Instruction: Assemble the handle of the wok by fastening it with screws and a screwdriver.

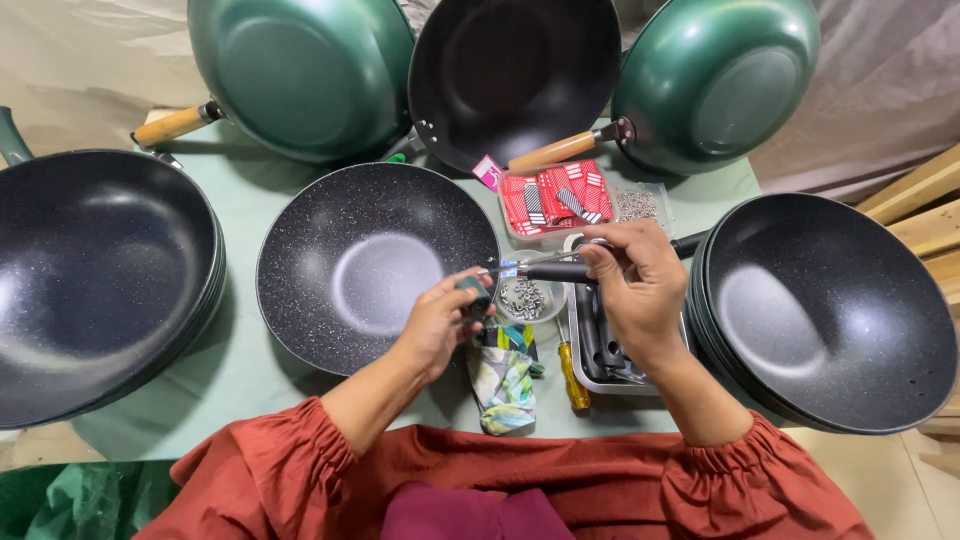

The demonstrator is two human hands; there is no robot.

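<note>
My left hand (440,322) pinches a small dark green piece (473,291) at the rim of a speckled black wok (340,270) lying in front of me. My right hand (640,285) grips a black-handled screwdriver (548,270) held level, its tip pointing left at that green piece. Just below the tip sits a small clear bowl of metal screws (523,299). Both sleeves are rust red.
Stacked black woks stand at the left (90,270) and right (830,310). Green woks (300,70) (720,80) and a black wok (510,70) lean at the back. A clear box of red packets (555,200), a metal tray of black handles (600,350), a yellow-handled tool (572,378) and a patterned cloth (503,385) lie on the green table.
</note>
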